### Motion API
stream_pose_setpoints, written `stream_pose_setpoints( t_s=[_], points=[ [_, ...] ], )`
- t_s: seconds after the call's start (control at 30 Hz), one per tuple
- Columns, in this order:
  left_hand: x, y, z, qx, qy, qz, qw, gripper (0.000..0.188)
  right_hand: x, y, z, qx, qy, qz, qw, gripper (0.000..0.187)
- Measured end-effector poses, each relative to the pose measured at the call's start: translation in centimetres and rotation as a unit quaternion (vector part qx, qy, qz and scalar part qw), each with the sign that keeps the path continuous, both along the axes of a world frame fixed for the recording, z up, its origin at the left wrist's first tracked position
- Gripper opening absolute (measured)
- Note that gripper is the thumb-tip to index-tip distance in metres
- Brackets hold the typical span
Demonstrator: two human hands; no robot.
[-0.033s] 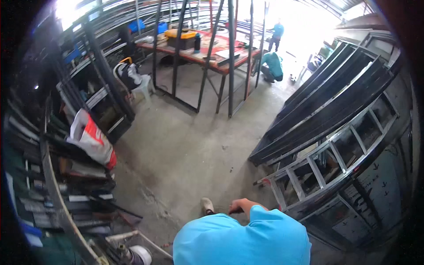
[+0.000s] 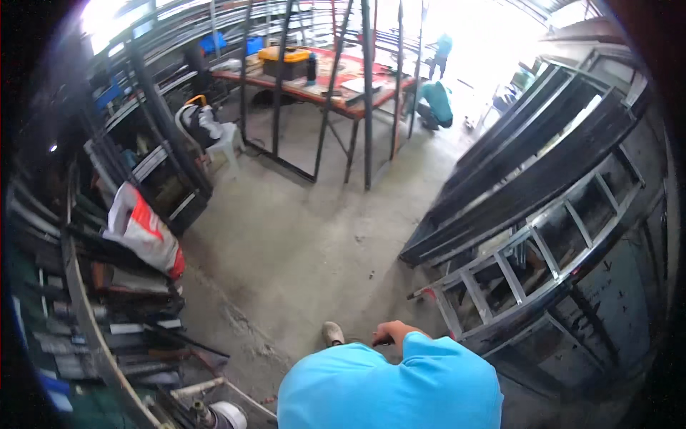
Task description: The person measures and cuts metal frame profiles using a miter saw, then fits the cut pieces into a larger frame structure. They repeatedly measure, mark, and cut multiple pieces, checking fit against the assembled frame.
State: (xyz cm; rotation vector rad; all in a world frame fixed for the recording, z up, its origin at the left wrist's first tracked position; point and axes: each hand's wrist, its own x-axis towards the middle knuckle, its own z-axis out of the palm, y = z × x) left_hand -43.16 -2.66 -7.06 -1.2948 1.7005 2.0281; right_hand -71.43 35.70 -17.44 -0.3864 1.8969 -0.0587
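Note:
My right hand (image 2: 387,332) hangs low in front of my light blue shirt (image 2: 393,390), above the concrete floor (image 2: 300,250). Its fingers are curled, with a dark patch beneath them; whether that is a held thing or shadow I cannot make out. Just left of this hand a beige shoe (image 2: 332,332) shows on the floor. To the right of the hand an aluminium ladder (image 2: 511,279) leans on its side, apart from it. My left hand is out of sight.
Dark metal frames (image 2: 493,186) lean at the right. Ahead, an upright black frame (image 2: 367,121) stands before a red worktable (image 2: 346,111) bearing a yellow-lidded toolbox (image 2: 284,64). Two people (image 2: 436,104) are beyond. A white-and-red sack (image 2: 146,229), a chair (image 2: 227,143) and shelved profiles (image 2: 136,329) line the left.
The surroundings have shifted slightly left and up in the view. My right hand keeps nearly the same place and curled shape.

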Motion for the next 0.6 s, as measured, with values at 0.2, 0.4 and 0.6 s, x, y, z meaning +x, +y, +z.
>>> stream_pose_setpoints(
  t_s=[0.2,0.4,0.6],
  points=[
    [-14.4,-3.9,-1.8,0.003,-0.045,-0.048,0.998,0.039,-8.0,4.3,-1.2,0.047,-0.008,-0.142,0.989,0.058],
    [-26.4,-8.6,-4.9,0.018,-0.084,-0.077,0.993,0.041,-13.5,4.0,-6.3,-0.019,0.114,-0.272,0.955,0.058],
    [-35.4,-15.9,-7.6,0.045,-0.126,-0.104,0.986,0.043,-16.3,-2.8,-5.4,-0.070,0.038,-0.170,0.982,0.052]
  ],
)
